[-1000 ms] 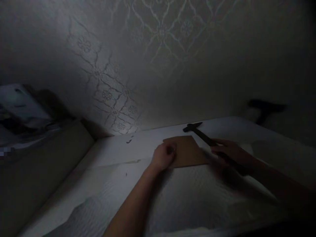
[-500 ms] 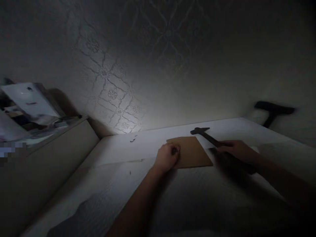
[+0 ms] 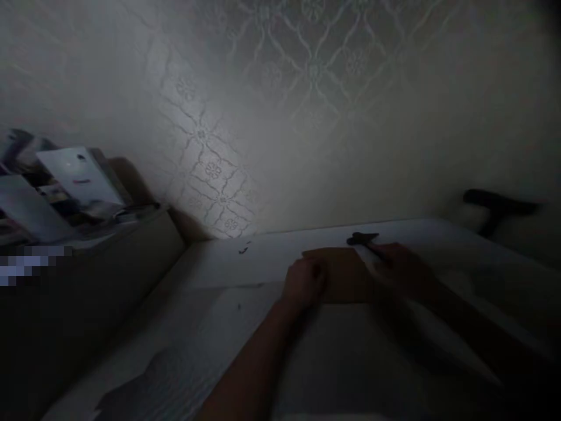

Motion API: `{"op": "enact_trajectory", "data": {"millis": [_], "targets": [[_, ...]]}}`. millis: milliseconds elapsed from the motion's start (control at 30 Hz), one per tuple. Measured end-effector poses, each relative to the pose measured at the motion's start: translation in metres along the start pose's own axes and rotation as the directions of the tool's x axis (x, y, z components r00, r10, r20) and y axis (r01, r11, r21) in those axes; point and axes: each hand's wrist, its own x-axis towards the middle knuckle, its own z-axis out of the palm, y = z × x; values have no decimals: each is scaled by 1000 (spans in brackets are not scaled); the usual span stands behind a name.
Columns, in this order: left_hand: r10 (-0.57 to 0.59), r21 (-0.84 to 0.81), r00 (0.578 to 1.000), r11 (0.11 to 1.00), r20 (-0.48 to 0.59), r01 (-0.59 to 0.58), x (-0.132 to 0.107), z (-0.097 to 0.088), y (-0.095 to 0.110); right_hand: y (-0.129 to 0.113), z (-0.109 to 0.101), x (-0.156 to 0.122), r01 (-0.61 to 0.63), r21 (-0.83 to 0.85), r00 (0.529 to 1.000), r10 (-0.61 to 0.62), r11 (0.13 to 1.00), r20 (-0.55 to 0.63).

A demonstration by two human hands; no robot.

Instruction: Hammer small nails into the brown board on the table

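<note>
My left hand (image 3: 303,285) rests on the left part of a flat brown board (image 3: 348,275), its fingers curled in a pinch. Whatever lies between those fingertips is too dark and small to make out. Past the board's right edge, my right hand (image 3: 401,266) is wrapped round the handle of a hammer. The dark hammer head (image 3: 363,238) points away from me, near the board's far right corner. Blur and dim light hide the finer details of both hands.
Small dark bits (image 3: 243,251) lie on the white surface (image 3: 219,266) left of the board. Far left, a cabinet (image 3: 144,251) carries a white box (image 3: 83,178) and clutter. A black T-shaped object (image 3: 502,206) stands at the right. Patterned wallpaper (image 3: 219,169) covers the wall behind.
The view has shifted slightly, and the board area has darkened. My right hand has come left toward the board with the hammer, whose handle now looks shorter. My left hand stays on the board.
</note>
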Motion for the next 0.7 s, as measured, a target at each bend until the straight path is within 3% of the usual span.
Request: {"op": "enact_trajectory", "data": {"millis": [133, 267, 467, 700], "targets": [[-23, -3, 998, 1000, -60, 23, 0, -4, -2, -40, 42, 5, 186, -78, 981, -181, 979, 65], [-82, 21, 993, 996, -81, 84, 0, -9, -3, -47, 66, 1, 273, -97, 961, -267, 957, 70], [-155, 77, 984, 984, -82, 161, 0, -10, -7, -40, 67, 2, 282, -70, 959, -280, 957, 34], [-246, 158, 955, 949, -165, 272, 1, 0, -9, -46, 66, 2, 274, -63, 962, -273, 960, 22]]}}
